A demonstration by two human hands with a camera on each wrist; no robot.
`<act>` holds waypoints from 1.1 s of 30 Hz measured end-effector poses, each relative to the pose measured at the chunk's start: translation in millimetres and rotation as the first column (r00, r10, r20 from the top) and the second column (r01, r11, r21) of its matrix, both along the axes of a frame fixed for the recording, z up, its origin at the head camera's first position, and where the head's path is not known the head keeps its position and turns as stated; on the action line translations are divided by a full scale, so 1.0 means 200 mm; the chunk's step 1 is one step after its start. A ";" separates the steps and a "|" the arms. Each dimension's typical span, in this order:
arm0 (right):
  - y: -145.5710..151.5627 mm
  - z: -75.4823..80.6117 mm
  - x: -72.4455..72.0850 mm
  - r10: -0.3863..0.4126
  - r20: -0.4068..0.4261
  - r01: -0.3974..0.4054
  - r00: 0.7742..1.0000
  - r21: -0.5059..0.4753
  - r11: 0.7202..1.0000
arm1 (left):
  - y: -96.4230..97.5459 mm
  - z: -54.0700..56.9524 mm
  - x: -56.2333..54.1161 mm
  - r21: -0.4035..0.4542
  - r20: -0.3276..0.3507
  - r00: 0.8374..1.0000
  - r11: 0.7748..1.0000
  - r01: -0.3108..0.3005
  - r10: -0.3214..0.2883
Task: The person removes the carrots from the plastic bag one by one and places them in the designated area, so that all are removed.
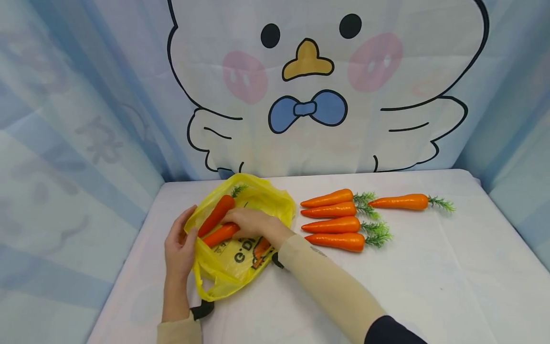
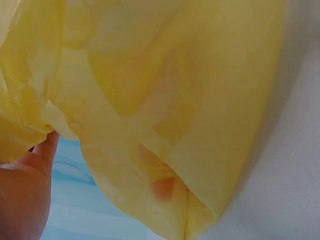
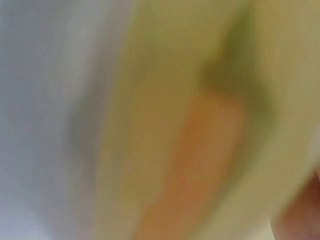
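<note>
Yellow bag visibly lettered "G·D" is gripped by the left hand, right hand grasping a carrot.

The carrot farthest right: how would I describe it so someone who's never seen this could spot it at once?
On the white table, right of the yellow bag, four carrots lie in a column. Just right of the upper ones' green leaves is this carrot, the only one outside both column and bag.

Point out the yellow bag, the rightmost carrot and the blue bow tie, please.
Yellow bag [image 1: 275, 199]: head view, inner wall.
Rightmost carrot [image 1: 404, 202]: head view, orange body.
Blue bow tie [image 1: 305, 109]: head view, centre knot.
</note>
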State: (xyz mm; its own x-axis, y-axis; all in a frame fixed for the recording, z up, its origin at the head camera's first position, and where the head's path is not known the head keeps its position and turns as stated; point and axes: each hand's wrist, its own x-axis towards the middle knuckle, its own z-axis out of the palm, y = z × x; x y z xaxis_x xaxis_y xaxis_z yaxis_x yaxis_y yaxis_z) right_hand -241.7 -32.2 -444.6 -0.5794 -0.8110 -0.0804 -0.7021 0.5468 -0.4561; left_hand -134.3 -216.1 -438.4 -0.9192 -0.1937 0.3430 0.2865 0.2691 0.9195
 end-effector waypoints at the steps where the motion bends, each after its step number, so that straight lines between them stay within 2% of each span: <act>1: 0.01 0.00 0.00 -0.001 0.005 0.002 1.000 -0.006 1.000 | 0.00 0.00 0.00 -0.001 0.004 1.000 1.000 -0.001 0.001; 8: 0.08 0.02 0.00 -0.013 0.009 0.013 1.000 -0.038 0.999 | 0.00 0.00 -0.01 -0.038 0.039 0.999 0.999 -0.027 0.029; 14: 0.14 0.09 -0.01 -0.009 -0.020 0.007 1.000 -0.077 0.997 | 0.00 0.01 -0.01 -0.039 0.032 0.999 0.999 -0.030 0.031; 21: 0.23 0.15 0.02 -0.077 -0.009 0.077 0.997 -0.046 0.996 | 0.00 0.01 -0.02 -0.021 0.003 1.000 1.000 -0.012 0.012; 25: 0.28 0.18 0.04 -0.097 -0.002 0.096 0.995 -0.055 0.994 | 0.00 0.00 -0.01 -0.023 0.023 0.999 0.999 -0.024 0.024; 33: 0.36 0.26 0.09 -0.145 -0.054 0.143 0.988 -0.041 0.989 | -0.01 0.00 0.00 -0.007 0.035 0.999 1.000 -0.025 0.025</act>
